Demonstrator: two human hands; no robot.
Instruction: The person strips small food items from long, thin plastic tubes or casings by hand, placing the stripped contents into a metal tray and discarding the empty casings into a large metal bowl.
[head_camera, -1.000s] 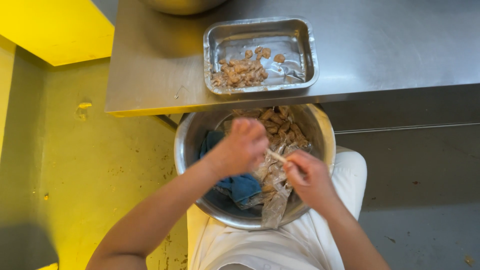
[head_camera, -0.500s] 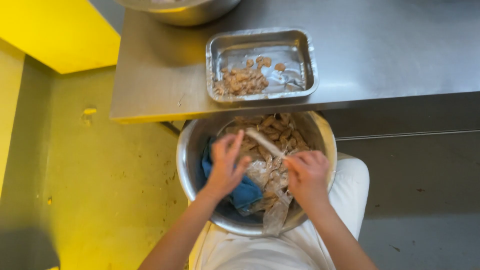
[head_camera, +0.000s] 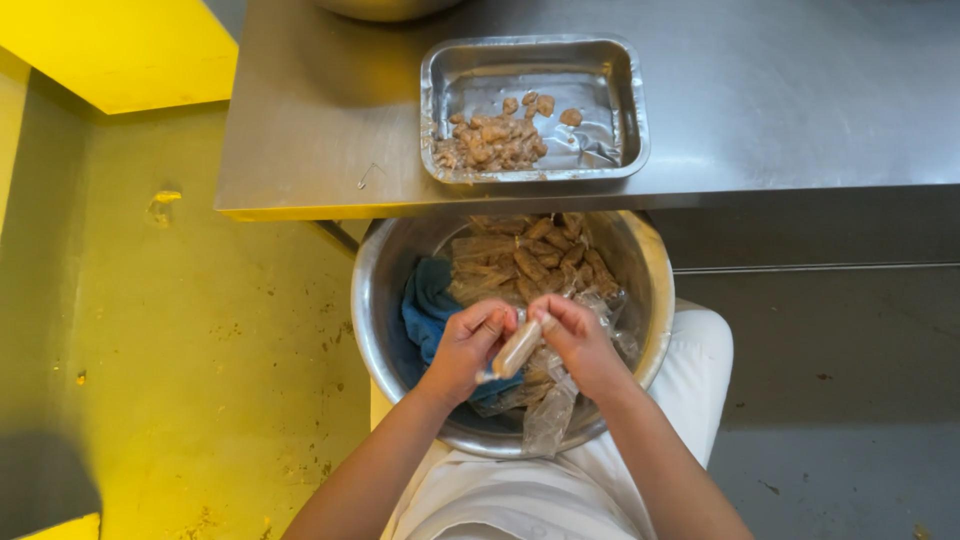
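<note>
1. The left hand (head_camera: 466, 350) is curled, fingers pressed onto the lower end of a pale sausage (head_camera: 517, 348) – held over the steel bowl (head_camera: 372, 300) on the person's lap.
2. The right hand (head_camera: 578, 335) pinches the upper end of the sausage, fingers bent close.
3. Half a second ago the left hand was spread flat over the blue cloth (head_camera: 428, 305) – now both hands meet on the one sausage.
4. The tray (head_camera: 630, 110) on the steel table (head_camera: 800, 100) holds brown pieces, as before.

A steel table (head_camera: 780, 110) carries a rectangular metal tray (head_camera: 630, 110) of brownish pieces (head_camera: 490, 140).
</note>
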